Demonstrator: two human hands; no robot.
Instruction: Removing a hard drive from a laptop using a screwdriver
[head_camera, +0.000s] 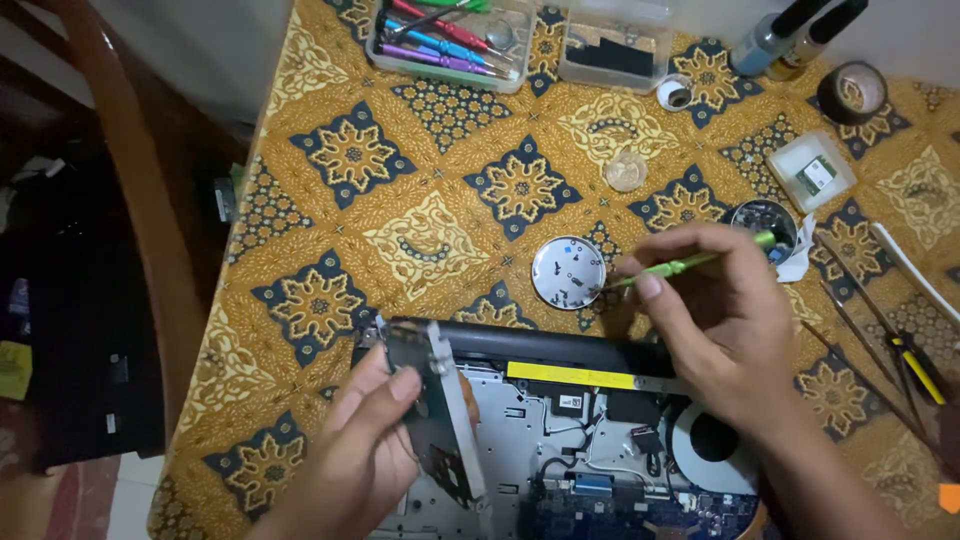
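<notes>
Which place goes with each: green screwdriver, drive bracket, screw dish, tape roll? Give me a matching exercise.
1. green screwdriver
2. drive bracket
3. screw dish
4. tape roll

A. far right, near the cloth's top edge
B. in the left hand
C. on the cloth above the opened laptop
D. in the right hand

Pairs: 1-D, 2-B, 3-C, 4-A

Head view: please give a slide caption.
Left hand lifts metal-framed drive from opened laptop; right hand holds green screwdriver.
</notes>
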